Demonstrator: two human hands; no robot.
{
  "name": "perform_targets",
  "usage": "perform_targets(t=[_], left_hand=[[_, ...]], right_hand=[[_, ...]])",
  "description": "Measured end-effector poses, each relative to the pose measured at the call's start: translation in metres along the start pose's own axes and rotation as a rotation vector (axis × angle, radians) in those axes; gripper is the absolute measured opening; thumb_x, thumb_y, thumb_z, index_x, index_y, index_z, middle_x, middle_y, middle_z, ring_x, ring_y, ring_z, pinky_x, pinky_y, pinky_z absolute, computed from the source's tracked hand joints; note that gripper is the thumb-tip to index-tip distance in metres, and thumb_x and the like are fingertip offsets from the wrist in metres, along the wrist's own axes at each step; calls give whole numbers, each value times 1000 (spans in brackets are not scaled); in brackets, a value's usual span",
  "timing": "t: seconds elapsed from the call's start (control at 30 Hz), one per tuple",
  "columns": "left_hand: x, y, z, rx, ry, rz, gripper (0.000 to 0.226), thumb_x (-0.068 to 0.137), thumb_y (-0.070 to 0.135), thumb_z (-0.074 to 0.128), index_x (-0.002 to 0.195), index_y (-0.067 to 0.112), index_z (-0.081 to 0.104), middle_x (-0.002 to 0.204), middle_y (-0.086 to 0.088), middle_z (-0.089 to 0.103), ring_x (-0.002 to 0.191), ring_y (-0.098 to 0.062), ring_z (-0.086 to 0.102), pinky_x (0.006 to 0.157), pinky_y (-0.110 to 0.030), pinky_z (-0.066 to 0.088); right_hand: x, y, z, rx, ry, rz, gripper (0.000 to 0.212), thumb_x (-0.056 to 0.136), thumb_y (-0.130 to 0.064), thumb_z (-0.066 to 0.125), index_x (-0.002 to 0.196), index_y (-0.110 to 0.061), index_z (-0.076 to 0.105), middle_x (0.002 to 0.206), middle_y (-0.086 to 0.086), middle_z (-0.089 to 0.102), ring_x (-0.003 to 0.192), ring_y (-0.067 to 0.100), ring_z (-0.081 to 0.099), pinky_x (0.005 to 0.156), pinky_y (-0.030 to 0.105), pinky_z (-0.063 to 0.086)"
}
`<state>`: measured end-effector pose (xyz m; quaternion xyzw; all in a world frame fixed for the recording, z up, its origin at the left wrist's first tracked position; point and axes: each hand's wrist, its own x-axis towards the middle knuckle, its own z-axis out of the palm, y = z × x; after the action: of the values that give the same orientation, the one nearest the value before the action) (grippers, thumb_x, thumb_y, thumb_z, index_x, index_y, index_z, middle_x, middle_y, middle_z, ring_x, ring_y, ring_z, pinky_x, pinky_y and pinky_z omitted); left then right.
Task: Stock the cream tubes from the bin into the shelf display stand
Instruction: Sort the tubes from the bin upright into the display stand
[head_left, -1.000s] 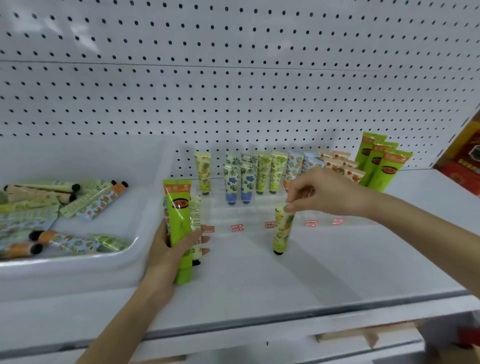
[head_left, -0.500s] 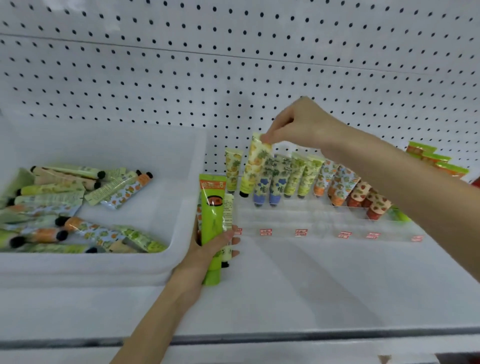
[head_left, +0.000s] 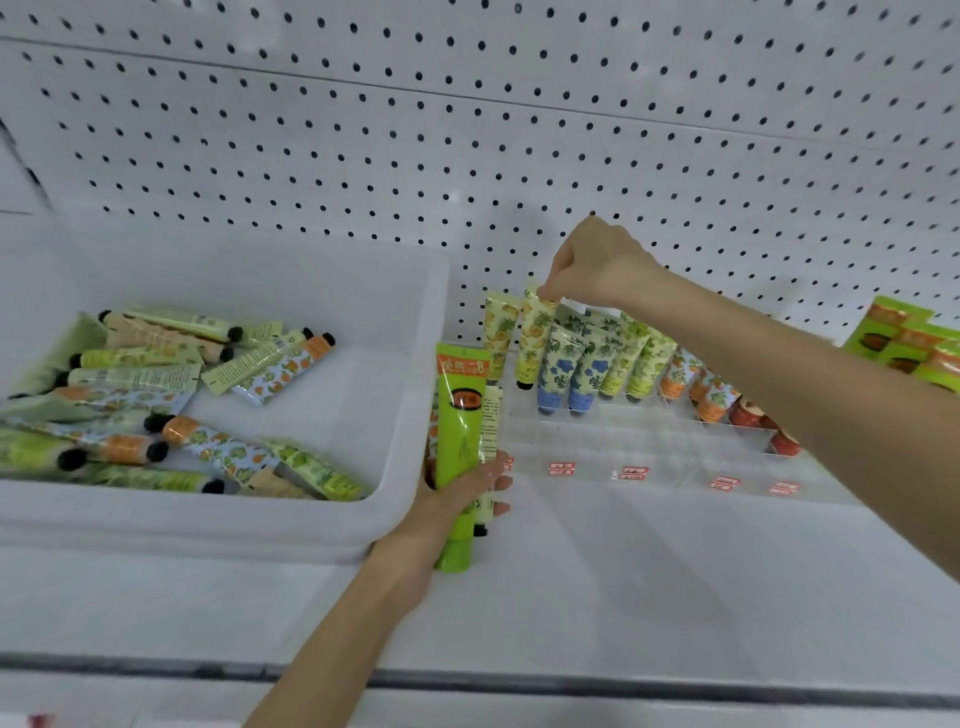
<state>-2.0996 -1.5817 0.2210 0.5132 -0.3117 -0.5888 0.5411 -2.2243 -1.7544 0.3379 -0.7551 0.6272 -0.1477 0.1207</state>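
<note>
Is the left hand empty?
No, the left hand grips a green tube and a smaller tube, both upright.

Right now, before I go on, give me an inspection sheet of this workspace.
Surface: white shelf, carrying the bin and the stand.
Job's things: white bin holds many loose tubes lying flat; clear display stand has upright tubes along its back.
Clutter: nothing seen.
Hands: right hand pinches the top of a yellow printed tube at the stand's back row; left hand grips a bright green tube and smaller tubes, upright.
Cables: nothing seen.
Surroundings: white pegboard behind; larger green tubes at far right.
</note>
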Motion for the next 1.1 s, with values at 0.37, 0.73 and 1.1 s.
perform_targets(t=[0.37,0.73,1.1], left_hand=[[-2,4,2,18,30,-18,24,83,5,67,71,26,72,82,-4,75,82,-28,68,83,-48,55],[1,2,2,3,55,11,21,84,-1,64,88,19,64,92,-10,74,76,-24,69,63,-33,60],[-2,3,3,50,53,-16,19,83,5,67,85,25,68,82,-3,76,71,-19,71,86,-55,53]], right_hand=[[7,6,5,13,36,-30,8,81,-16,69,84,-11,74,91,7,73,87,25,67,82,38,56],[15,17,11,-27,7,-90,10,81,-20,69,84,-12,75,64,-5,62,58,12,55,58,25,43],[14,18,13,-112,-42,-171,8,80,-25,72,84,-19,74,60,-14,54,54,4,48,51,21,35]])
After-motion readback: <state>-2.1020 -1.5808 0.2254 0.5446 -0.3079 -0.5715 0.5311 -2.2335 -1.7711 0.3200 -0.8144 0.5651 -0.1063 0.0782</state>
